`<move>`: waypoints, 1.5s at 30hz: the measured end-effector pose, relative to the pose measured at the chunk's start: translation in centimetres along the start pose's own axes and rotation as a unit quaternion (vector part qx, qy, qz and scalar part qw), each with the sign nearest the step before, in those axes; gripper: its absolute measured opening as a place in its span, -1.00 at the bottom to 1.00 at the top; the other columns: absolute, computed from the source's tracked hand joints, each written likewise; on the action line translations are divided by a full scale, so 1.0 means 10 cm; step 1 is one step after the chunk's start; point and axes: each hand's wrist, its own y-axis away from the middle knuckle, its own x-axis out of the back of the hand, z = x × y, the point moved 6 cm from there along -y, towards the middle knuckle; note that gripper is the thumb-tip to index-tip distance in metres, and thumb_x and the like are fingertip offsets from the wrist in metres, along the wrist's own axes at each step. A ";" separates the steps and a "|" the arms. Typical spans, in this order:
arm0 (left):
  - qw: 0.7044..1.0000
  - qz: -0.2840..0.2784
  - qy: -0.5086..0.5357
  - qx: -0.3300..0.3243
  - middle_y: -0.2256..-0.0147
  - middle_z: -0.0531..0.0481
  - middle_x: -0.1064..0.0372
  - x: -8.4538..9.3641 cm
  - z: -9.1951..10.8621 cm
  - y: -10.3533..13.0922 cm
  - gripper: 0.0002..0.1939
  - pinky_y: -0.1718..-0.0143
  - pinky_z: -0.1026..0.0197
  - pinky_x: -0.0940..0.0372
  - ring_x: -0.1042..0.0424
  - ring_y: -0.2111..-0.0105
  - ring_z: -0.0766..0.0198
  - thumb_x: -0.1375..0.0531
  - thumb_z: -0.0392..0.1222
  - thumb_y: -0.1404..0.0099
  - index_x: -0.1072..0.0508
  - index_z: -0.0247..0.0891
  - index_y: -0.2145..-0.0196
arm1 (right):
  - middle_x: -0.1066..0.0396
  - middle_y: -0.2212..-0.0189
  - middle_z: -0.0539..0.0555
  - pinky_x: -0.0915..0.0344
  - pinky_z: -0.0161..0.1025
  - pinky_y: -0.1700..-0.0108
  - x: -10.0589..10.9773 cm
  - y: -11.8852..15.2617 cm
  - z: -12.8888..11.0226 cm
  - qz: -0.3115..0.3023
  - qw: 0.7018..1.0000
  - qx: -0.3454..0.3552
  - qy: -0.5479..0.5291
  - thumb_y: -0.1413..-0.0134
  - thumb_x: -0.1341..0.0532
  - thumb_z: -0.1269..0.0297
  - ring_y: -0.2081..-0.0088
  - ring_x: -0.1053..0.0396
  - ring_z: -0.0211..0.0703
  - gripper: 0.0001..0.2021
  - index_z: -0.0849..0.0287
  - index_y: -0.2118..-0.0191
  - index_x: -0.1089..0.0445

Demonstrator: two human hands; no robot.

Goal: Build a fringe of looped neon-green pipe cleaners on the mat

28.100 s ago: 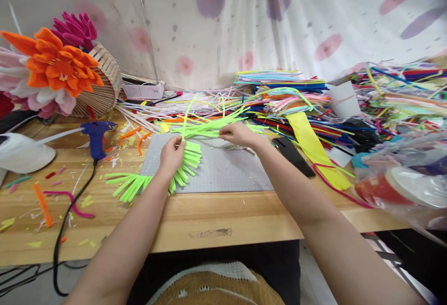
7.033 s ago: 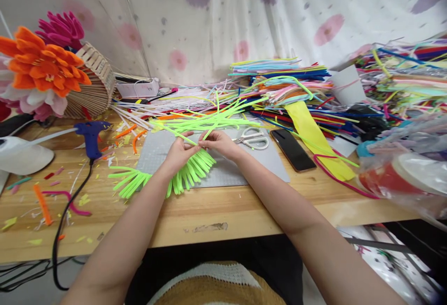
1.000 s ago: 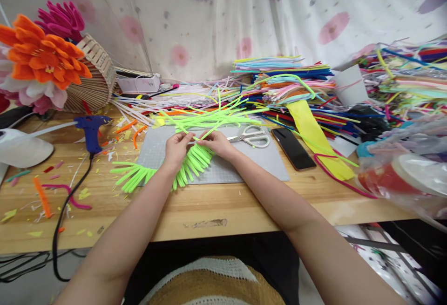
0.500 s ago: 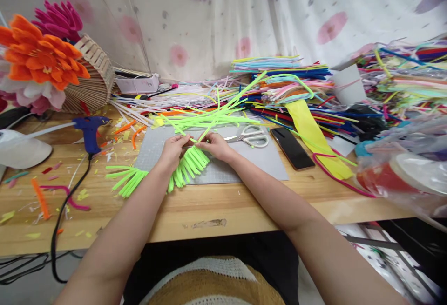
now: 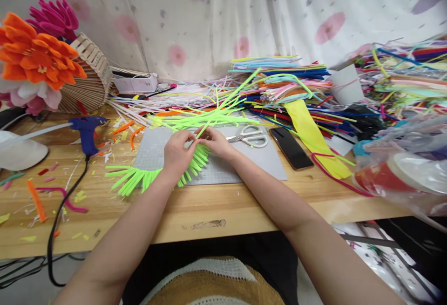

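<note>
A fringe of short neon green pipe cleaners (image 5: 129, 179) runs from the table onto the grey cutting mat (image 5: 254, 167). Both hands meet at its right end. My left hand (image 5: 177, 152) is closed, thumb and fingertips pinching the fringe's upper edge and covering its middle. Against it, my right hand (image 5: 217, 143) pinches a long green pipe cleaner (image 5: 206, 125) where it joins the fringe. The exact joint is hidden by the fingers. Just behind the hands lies a loose pile of long green pipe cleaners (image 5: 226, 118). White-handled scissors (image 5: 256, 136) rest right of my right hand.
A black phone (image 5: 291, 147) and a yellow strip (image 5: 316, 137) lie to the right. Bundles of coloured pipe cleaners (image 5: 296, 84) line the back. At left are a blue glue gun (image 5: 87, 135) with its cord, scattered scraps, and fuzzy flowers (image 5: 38, 56) by a wooden basket (image 5: 89, 74).
My left hand has shifted right, its fingertips now against my right hand and covering more of the fringe. My right hand has barely moved; the view has shifted slightly.
</note>
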 end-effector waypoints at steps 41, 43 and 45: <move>0.946 -0.015 0.309 0.101 0.44 0.01 -0.42 -0.05 -0.25 -0.10 -0.81 0.32 0.27 -0.21 -0.36 0.40 0.33 -0.26 -0.15 0.03 -0.37 -0.28 0.46 | -0.43 0.36 0.09 -0.10 -0.25 0.18 0.18 0.05 -0.36 0.034 0.906 0.142 0.398 -0.05 -0.11 0.30 0.29 -0.22 -0.19 -0.83 0.22 0.31 -0.42; 0.949 -0.009 0.295 0.106 0.46 0.03 -0.40 -0.06 -0.31 -0.12 -0.80 0.36 0.29 -0.20 -0.34 0.43 0.35 -0.27 -0.16 0.06 -0.36 -0.27 0.47 | -0.44 0.37 0.06 -0.09 -0.27 0.20 0.23 0.05 -0.40 0.038 0.911 0.130 0.388 -0.03 -0.13 0.30 0.31 -0.22 -0.21 -0.84 0.20 0.32 -0.43; 0.954 0.003 0.276 0.118 0.49 0.06 -0.36 -0.08 -0.40 -0.13 -0.81 0.40 0.30 -0.19 -0.32 0.48 0.37 -0.26 -0.17 0.07 -0.35 -0.27 0.49 | -0.44 0.43 0.03 -0.08 -0.32 0.29 0.23 0.04 -0.37 -0.009 0.927 0.084 0.365 -0.02 -0.12 0.30 0.37 -0.23 -0.27 -0.84 0.20 0.34 -0.43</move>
